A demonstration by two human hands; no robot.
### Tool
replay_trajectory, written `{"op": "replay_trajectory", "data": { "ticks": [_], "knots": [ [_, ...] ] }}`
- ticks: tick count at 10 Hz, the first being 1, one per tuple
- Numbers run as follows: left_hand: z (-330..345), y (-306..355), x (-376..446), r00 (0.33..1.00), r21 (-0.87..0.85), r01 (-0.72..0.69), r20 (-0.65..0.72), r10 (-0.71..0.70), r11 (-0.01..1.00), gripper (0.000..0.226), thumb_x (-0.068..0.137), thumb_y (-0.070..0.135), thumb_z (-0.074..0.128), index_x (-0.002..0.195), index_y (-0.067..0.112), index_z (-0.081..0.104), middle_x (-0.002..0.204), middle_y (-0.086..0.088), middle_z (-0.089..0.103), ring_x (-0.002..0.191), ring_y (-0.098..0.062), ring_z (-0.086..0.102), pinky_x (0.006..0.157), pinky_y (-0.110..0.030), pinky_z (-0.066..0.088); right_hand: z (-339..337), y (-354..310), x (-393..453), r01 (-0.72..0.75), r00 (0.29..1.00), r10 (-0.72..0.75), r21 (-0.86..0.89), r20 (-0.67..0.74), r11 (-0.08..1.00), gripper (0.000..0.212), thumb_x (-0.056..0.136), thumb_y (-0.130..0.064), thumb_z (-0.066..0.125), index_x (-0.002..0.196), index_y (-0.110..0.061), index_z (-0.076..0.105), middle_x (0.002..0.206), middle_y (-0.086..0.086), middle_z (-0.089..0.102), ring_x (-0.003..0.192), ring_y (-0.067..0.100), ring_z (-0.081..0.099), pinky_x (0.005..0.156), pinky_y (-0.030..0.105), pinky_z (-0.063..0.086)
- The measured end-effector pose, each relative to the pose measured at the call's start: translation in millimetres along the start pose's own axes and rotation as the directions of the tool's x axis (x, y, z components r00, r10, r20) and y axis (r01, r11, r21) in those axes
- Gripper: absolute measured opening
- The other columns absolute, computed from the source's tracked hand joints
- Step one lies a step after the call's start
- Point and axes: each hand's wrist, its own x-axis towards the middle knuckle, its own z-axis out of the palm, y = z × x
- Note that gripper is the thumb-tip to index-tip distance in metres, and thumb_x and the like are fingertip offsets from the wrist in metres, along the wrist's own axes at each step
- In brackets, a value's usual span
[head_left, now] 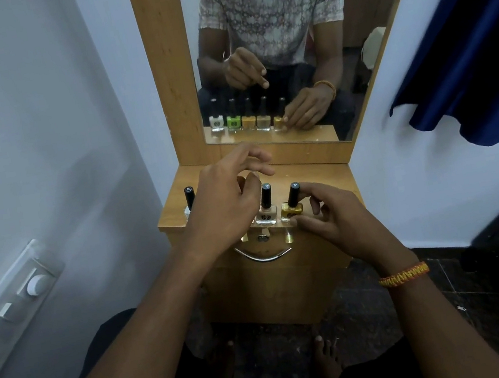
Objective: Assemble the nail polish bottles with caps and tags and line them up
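Several nail polish bottles with black caps stand in a row on the small wooden dresser top [332,174]. The gold bottle [292,209] is at the right end, and my right hand [330,218] pinches its base with thumb and fingertips. A beige bottle [265,212] stands just left of it. My left hand [226,199] hovers above the middle of the row with relaxed fingers, holding nothing and hiding the middle bottles. The white bottle [189,204] shows at the left end. The mirror [267,52] reflects the whole row.
The dresser is narrow, with a drawer handle [263,254] below the top's front edge. A white wall with a switch panel [13,310] is on the left. A blue cloth [467,50] hangs at the right. Dark floor lies below.
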Motion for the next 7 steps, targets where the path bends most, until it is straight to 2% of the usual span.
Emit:
{"op": "replay_trajectory", "data": {
  "ticks": [1, 2, 3, 4, 5, 7],
  "knots": [
    [0.8, 0.8, -0.3, 0.996, 0.024, -0.048, -0.072, 0.05, 0.999, 0.022, 0.098, 0.01, 0.062, 0.117, 0.021, 0.066, 0.106, 0.015, 0.072, 0.069, -0.01, 0.066, 0.06, -0.019, 0.051, -7.2, -2.1, -6.8, 0.012, 0.996, -0.01, 0.023, -0.092, 1.0, 0.058, 0.097, -0.044, 0.068, 0.15, -0.028, 0.051, 0.113, -0.026, 0.055, 0.092, -0.001, 0.054, 0.074, 0.009, 0.042],
    [5.5, 1.5, -3.3, 0.989, 0.089, -0.099, -0.097, 0.108, 0.991, 0.022, 0.1, 0.024, 0.064, 0.121, 0.022, 0.067, 0.109, 0.011, 0.07, 0.096, -0.005, 0.064, 0.077, -0.024, 0.053, -8.6, -8.7, -11.2, 0.006, 0.98, 0.004, 0.049, -0.201, 0.999, 0.056, 0.102, -0.051, 0.056, 0.153, -0.028, 0.047, 0.128, -0.015, 0.057, 0.106, -0.007, 0.053, 0.076, 0.015, 0.044],
    [13.3, 0.9, -9.7, 0.98, 0.171, -0.162, -0.086, 0.179, 0.972, 0.027, 0.102, 0.032, 0.063, 0.126, 0.021, 0.067, 0.134, 0.007, 0.065, 0.13, -0.005, 0.053, 0.106, -0.042, 0.046, -6.5, -18.8, -15.5, 0.047, 0.963, -0.03, 0.058, -0.269, 0.997, 0.054, 0.107, -0.045, 0.052, 0.157, -0.03, 0.042, 0.153, -0.007, 0.052, 0.133, -0.002, 0.049, 0.101, 0.031, 0.051],
    [18.0, 0.8, -18.2, 0.967, 0.218, -0.226, -0.067, 0.246, 0.949, 0.03, 0.103, 0.028, 0.062, 0.131, 0.018, 0.067, 0.151, 0.003, 0.054, 0.148, -0.007, 0.034, 0.121, -0.043, 0.029, -0.3, -25.6, -17.7, 0.104, 0.954, -0.092, 0.026, -0.286, 0.994, 0.051, 0.111, -0.035, 0.049, 0.16, -0.027, 0.038, 0.165, -0.008, 0.04, 0.152, 0.007, 0.036, 0.121, 0.045, 0.039],
    [16.7, -0.8, -31.8, 0.956, 0.219, -0.255, -0.088, 0.279, 0.942, 0.033, 0.102, 0.022, 0.063, 0.135, 0.016, 0.065, 0.155, 0.0, 0.049, 0.152, -0.011, 0.028, 0.123, -0.045, 0.026, 5.0, -35.1, -22.6, 0.137, 0.945, -0.135, -0.012, -0.297, 0.99, 0.055, 0.11, -0.037, 0.047, 0.162, -0.026, 0.035, 0.169, -0.008, 0.033, 0.155, 0.008, 0.03, 0.124, 0.046, 0.035],
    [13.2, -5.6, -65.3, 0.95, 0.232, -0.236, -0.148, 0.274, 0.944, 0.041, 0.102, 0.022, 0.063, 0.142, 0.017, 0.059, 0.155, 0.002, 0.048, 0.153, -0.014, 0.027, 0.121, -0.053, 0.03, 17.1, -47.6, -36.3, 0.133, 0.903, -0.152, -0.075, -0.402, 0.988, 0.058, 0.109, -0.036, 0.049, 0.163, -0.026, 0.033, 0.172, -0.01, 0.027, 0.157, 0.011, 0.028, 0.122, 0.05, 0.035]
  ]
}}
